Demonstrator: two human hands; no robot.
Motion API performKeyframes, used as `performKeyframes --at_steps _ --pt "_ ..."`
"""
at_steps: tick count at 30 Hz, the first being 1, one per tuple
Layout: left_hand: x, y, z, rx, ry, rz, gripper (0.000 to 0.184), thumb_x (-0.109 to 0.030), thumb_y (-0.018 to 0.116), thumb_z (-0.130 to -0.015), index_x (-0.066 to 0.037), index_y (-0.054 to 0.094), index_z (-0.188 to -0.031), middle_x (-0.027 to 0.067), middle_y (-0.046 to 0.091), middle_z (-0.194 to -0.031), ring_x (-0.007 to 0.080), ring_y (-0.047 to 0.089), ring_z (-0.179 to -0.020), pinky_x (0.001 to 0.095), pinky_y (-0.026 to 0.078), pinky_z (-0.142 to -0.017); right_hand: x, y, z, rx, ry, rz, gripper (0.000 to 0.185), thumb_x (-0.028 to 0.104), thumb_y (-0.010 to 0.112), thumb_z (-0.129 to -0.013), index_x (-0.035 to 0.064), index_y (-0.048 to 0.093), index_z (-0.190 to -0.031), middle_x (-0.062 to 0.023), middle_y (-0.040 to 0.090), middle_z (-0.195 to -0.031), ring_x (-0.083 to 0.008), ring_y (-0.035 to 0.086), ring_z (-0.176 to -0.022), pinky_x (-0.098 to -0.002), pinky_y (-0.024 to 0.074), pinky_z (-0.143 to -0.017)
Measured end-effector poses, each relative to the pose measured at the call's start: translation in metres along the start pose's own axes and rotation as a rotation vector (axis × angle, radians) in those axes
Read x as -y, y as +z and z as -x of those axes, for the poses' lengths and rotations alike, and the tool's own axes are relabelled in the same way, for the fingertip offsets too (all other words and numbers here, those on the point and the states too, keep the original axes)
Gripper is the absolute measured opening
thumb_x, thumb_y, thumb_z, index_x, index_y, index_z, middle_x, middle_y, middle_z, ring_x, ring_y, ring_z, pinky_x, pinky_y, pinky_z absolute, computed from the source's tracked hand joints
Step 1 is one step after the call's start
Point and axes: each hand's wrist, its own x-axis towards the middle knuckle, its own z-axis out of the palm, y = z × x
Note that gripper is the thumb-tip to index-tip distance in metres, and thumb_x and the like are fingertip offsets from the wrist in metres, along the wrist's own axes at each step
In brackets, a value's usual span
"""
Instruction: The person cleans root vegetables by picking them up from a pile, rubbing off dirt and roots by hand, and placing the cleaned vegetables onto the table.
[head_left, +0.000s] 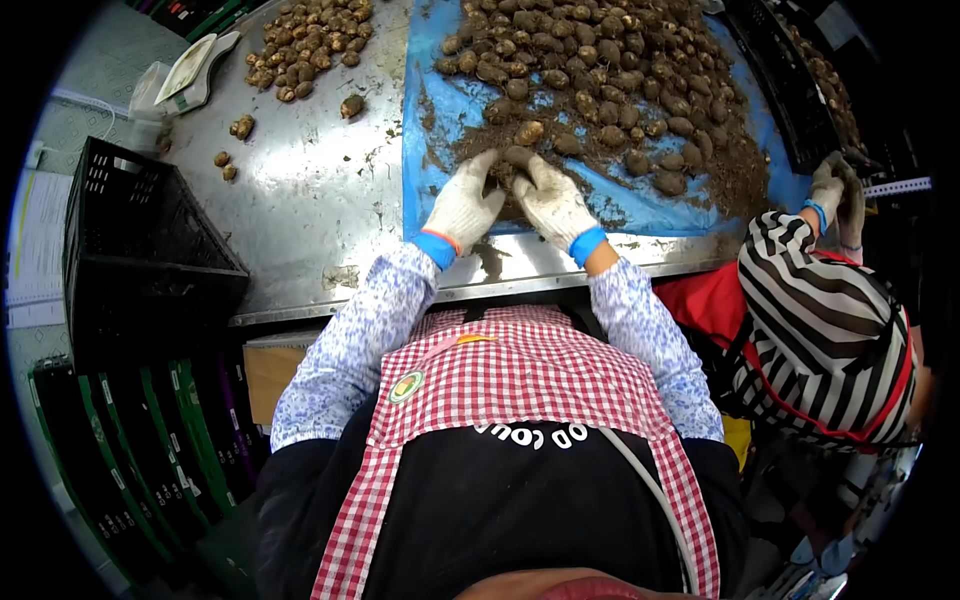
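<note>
Landmark for all positions: the blue plastic sheet (424, 180), spread over the shiny metal worktop (290, 220).

On the sheet: a large pile of rounded brown tubers coated in soil (600, 75), filling most of its far part and thinning toward the near edge. Loose dark-brown crumbly soil (740, 180) lies among and beside them.

Both hands are at the sheet's near edge, in off-white gloves with soiled fingertips. Left hand (467, 205) and right hand (553, 203) are close together, fingers bent inward; cannot tell whether anything is gripped (fingertips merge with the dark soil). One yellowish-brown tuber (528, 132) lies on the sheet just beyond the fingertips.

Left of the sheet: a smaller heap of paler brown tubers (310, 45), several strays nearer, and, farther left, a black slatted plastic crate (160, 240).

Right of the sheet: a second black plastic crate (790, 80); near it, a co-worker in a black-and-white striped top (820, 320), also gloved.
</note>
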Motion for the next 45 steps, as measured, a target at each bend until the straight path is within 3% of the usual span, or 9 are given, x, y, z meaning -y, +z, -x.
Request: performKeyframes --at_steps 5,7,13,19,25,35,37,39,45 --pt "0.003 -0.028 0.008 0.034 -0.297 -0.174 0.052 -0.022 0.058 -0.086 -0.006 0.051 -0.135 0.0301 0.057 -0.117 0.0400 0.061 -0.103 0.0461 0.049 -0.093 -0.004 -0.069 -0.019 0.377 0.351 0.625 0.026 0.021 0.051 -0.091 0.0048 0.060 -0.110 -0.0178 0.065 -0.101 -0.0309 0.065 -0.094 -0.0433 0.0528 -0.084" --pt "0.031 -0.019 0.019 0.132 -0.287 -0.307 0.039 -0.021 0.057 -0.086 -0.006 0.061 -0.122 0.0250 0.061 -0.110 0.0383 0.060 -0.099 0.0468 0.049 -0.090 -0.039 -0.061 -0.030 0.079 0.040 0.584 0.022 0.026 0.057 -0.091 0.0104 0.061 -0.107 -0.0098 0.066 -0.101 -0.0279 0.064 -0.094 -0.0417 0.0512 -0.084" --pt "0.028 -0.010 0.067 0.221 -0.112 -0.449 0.027 -0.020 0.058 -0.086 -0.006 0.067 -0.109 0.0170 0.064 -0.099 0.0352 0.061 -0.094 0.0449 0.049 -0.084 -0.058 -0.039 -0.096 0.290 -0.209 0.777 0.050 0.023 0.063 -0.087 0.0148 0.053 -0.135 -0.0092 0.057 -0.130 -0.0296 0.050 -0.122 -0.0422 0.0411 -0.100" --pt "0.023 -0.046 0.037 0.036 -0.375 0.215 0.040 -0.026 0.056 -0.092 0.002 0.059 -0.120 0.0222 0.065 -0.112 0.0342 0.064 -0.100 0.0386 0.049 -0.093 -0.036 -0.047 -0.089 0.233 0.054 0.050 0.053 0.033 0.067 -0.084 0.0059 0.054 -0.128 -0.0197 0.057 -0.126 -0.0346 0.055 -0.115 -0.0407 0.0442 -0.102" --pt "0.000 -0.033 -0.034 0.228 -0.480 1.157 0.044 -0.040 0.050 -0.100 0.001 0.056 -0.116 0.0083 0.063 -0.087 0.0158 0.059 -0.070 0.0309 0.051 -0.060 0.021 -0.027 -0.053 0.011 -0.152 -0.029 0.048 0.029 0.071 -0.081 0.0018 0.061 -0.119 -0.0175 0.059 -0.112 -0.0282 0.060 -0.099 -0.0382 0.0521 -0.088" --pt "-0.010 -0.053 -0.020 0.316 -0.106 0.982 0.047 -0.026 0.053 -0.098 0.001 0.044 -0.136 0.0130 0.061 -0.119 0.0196 0.061 -0.108 0.0306 0.053 -0.089 -0.032 0.028 -0.004 -0.357 -0.064 0.375 0.030 0.017 0.056 -0.094 0.0018 0.058 -0.120 -0.0078 0.065 -0.101 -0.0206 0.063 -0.091 -0.0313 0.0536 -0.083" --pt "-0.008 -0.065 -0.017 0.330 -0.185 1.078 0.042 -0.019 0.051 -0.099 0.000 0.045 -0.136 0.0126 0.062 -0.120 0.0199 0.061 -0.108 0.0302 0.054 -0.086 -0.016 0.013 -0.004 -0.339 0.411 -0.521 0.034 0.031 0.053 -0.097 0.0023 0.058 -0.116 -0.0141 0.065 -0.105 -0.0227 0.064 -0.096 -0.0316 0.0522 -0.081" --pt "0.002 -0.069 -0.014 0.318 -0.176 1.061 0.043 -0.020 0.051 -0.099 0.000 0.044 -0.137 0.0131 0.062 -0.122 0.0205 0.062 -0.109 0.0306 0.054 -0.086 0.019 -0.009 -0.002 -0.202 0.574 -0.645 0.038 0.034 0.054 -0.096 0.0023 0.060 -0.116 -0.0167 0.064 -0.111 -0.0261 0.064 -0.100 -0.0369 0.0505 -0.087" --pt "0.024 -0.075 0.000 0.252 -0.167 0.909 0.042 -0.022 0.052 -0.099 0.001 0.048 -0.133 0.0150 0.064 -0.119 0.0218 0.063 -0.105 0.0299 0.053 -0.085 0.083 0.015 -0.014 -0.285 0.016 -0.249 0.027 0.024 0.057 -0.094 0.0021 0.062 -0.108 -0.0153 0.063 -0.110 -0.0306 0.062 -0.099 -0.0389 0.0496 -0.087"
